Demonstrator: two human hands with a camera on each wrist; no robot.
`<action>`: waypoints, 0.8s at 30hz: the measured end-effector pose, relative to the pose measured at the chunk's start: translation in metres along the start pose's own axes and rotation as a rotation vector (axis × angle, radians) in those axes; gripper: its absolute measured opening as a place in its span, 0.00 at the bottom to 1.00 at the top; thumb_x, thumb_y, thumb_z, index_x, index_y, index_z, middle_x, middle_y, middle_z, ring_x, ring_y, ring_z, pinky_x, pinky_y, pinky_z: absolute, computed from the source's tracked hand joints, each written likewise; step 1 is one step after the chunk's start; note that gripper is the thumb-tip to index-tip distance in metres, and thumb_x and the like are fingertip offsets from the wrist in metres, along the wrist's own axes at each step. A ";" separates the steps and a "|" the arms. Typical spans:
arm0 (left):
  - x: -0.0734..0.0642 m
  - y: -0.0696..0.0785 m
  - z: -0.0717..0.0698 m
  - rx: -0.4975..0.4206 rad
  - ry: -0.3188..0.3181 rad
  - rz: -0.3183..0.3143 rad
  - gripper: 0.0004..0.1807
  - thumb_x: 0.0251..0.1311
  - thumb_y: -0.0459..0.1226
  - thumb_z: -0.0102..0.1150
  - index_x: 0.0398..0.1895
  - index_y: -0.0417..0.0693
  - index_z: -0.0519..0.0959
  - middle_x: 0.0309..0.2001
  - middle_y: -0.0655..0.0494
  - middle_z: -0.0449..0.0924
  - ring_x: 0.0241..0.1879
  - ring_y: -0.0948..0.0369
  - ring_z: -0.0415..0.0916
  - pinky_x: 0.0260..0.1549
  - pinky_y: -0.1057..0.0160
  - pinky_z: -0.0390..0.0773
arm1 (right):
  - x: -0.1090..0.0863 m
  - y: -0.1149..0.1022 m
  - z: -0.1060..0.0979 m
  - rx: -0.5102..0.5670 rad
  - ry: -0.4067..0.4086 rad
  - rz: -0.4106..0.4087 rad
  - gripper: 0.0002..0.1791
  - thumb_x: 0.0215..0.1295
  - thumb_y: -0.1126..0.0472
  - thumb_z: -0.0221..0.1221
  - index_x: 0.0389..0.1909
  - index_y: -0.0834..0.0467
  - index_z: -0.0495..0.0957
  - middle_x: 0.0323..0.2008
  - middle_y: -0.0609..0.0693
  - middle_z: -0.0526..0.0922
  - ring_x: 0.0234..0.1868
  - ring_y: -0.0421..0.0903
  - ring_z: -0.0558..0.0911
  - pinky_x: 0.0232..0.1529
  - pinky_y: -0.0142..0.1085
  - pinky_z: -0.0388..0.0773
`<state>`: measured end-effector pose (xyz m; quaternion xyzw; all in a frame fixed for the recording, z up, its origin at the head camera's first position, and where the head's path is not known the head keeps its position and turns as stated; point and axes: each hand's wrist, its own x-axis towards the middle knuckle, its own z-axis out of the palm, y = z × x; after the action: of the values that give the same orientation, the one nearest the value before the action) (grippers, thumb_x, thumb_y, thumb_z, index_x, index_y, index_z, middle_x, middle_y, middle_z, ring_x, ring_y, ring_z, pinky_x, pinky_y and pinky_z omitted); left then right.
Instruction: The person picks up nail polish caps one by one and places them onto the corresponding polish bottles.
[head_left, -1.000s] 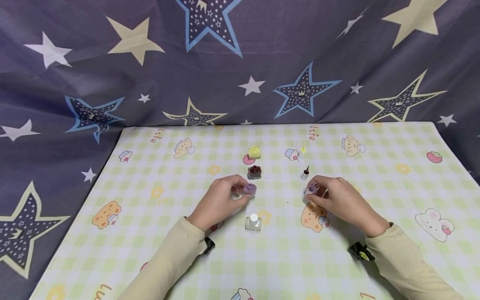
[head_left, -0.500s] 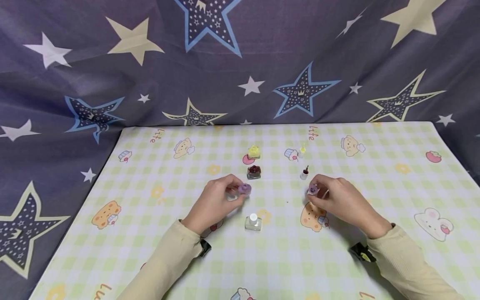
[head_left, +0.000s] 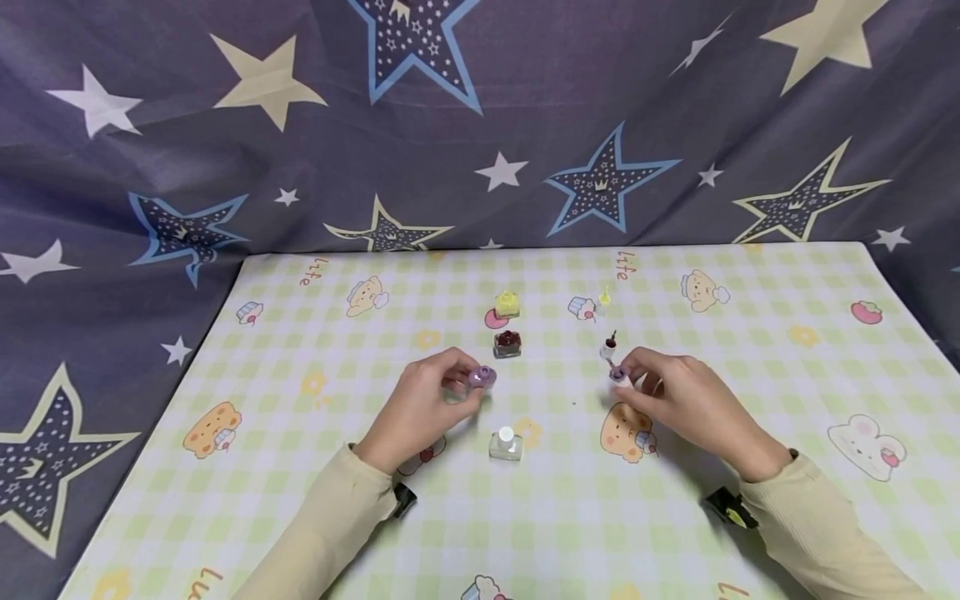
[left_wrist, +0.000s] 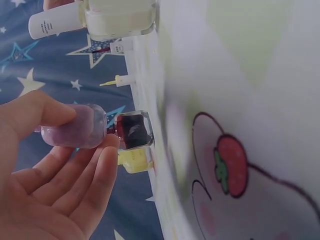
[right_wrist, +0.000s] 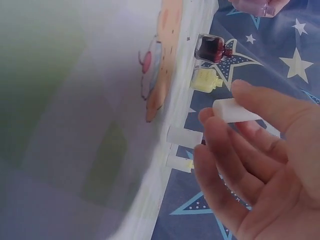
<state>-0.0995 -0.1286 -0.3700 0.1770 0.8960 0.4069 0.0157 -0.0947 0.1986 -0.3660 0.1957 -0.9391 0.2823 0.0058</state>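
Note:
My left hand (head_left: 431,404) pinches an uncapped purple nail polish bottle (head_left: 482,377) between thumb and fingers, its open neck showing. In the left wrist view that bottle (left_wrist: 80,126) appears off the table. To the right, my right hand (head_left: 678,400) pinches a white nail polish cap (head_left: 621,379) with its purple-stained brush tilted up and leftward. The right wrist view shows the white end of this cap (right_wrist: 232,110) between the fingertips; its brush is hidden there. A capped bottle of pale polish (head_left: 506,448) stands nearer me, between the hands.
Behind the left hand stand an open dark red bottle (head_left: 507,345) and an open yellow bottle (head_left: 507,305). A dark red brush cap (head_left: 609,347) and a yellow brush cap (head_left: 604,302) stand brush-up on the checked tablecloth (head_left: 555,517). A starry curtain (head_left: 450,158) hangs behind.
My left hand has drawn the purple bottle leftward, and its neck has come into clearer view. In my right hand the cap has tilted, so its brush now shows pointing up and left.

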 end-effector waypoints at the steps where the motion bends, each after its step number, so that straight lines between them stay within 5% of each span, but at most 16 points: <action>1: 0.000 0.000 0.000 0.000 0.002 0.004 0.10 0.57 0.31 0.66 0.43 0.49 0.81 0.39 0.58 0.84 0.35 0.67 0.80 0.40 0.61 0.84 | 0.000 0.000 -0.001 0.003 0.003 -0.006 0.07 0.62 0.55 0.68 0.38 0.49 0.81 0.23 0.37 0.81 0.26 0.33 0.79 0.30 0.32 0.75; 24: -0.007 0.014 -0.007 0.065 0.085 0.131 0.11 0.57 0.34 0.66 0.44 0.53 0.83 0.38 0.65 0.82 0.36 0.60 0.80 0.41 0.56 0.81 | -0.004 -0.016 -0.007 -0.033 0.178 -0.229 0.09 0.62 0.58 0.68 0.43 0.45 0.85 0.31 0.32 0.78 0.25 0.28 0.73 0.28 0.30 0.75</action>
<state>-0.0897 -0.1270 -0.3560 0.2184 0.8951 0.3847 -0.0550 -0.0863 0.1918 -0.3521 0.2758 -0.9108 0.2807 0.1246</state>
